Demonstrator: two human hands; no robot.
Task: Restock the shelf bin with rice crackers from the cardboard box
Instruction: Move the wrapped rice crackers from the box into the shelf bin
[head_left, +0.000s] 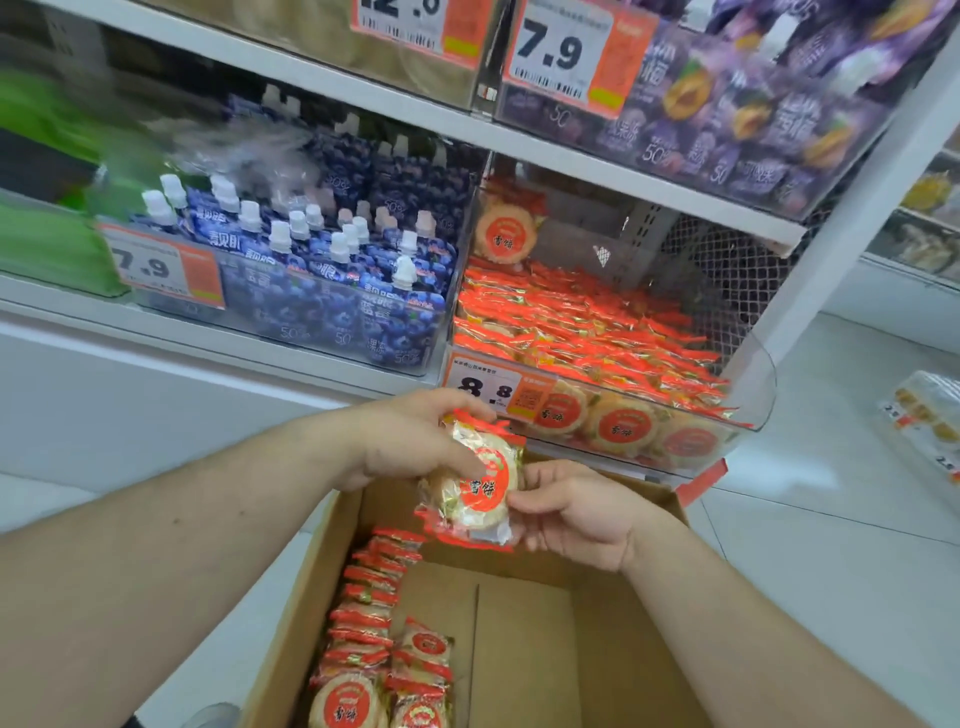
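Below my arms, the brown cardboard box (519, 649) holds one remaining row of red-wrapped round rice crackers (369, 613). My left hand (410, 441) and right hand (576, 512) pinch a small stack (475, 491) together. Beyond, the clear plastic shelf bin (748, 384) looks over half full.

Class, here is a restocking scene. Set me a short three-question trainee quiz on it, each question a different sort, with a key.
1. True or false: both hands, left and right, hold the rice cracker packs above the cardboard box.
2. Multiple choice: the price tag on the shelf bin of rice crackers reads: A) 7.9 B) 8.8 C) 12.0
3. Fill in: the packs left in the box lie along its ____ side as seen by the camera.

Key: 1 true; 2 B; 3 left.
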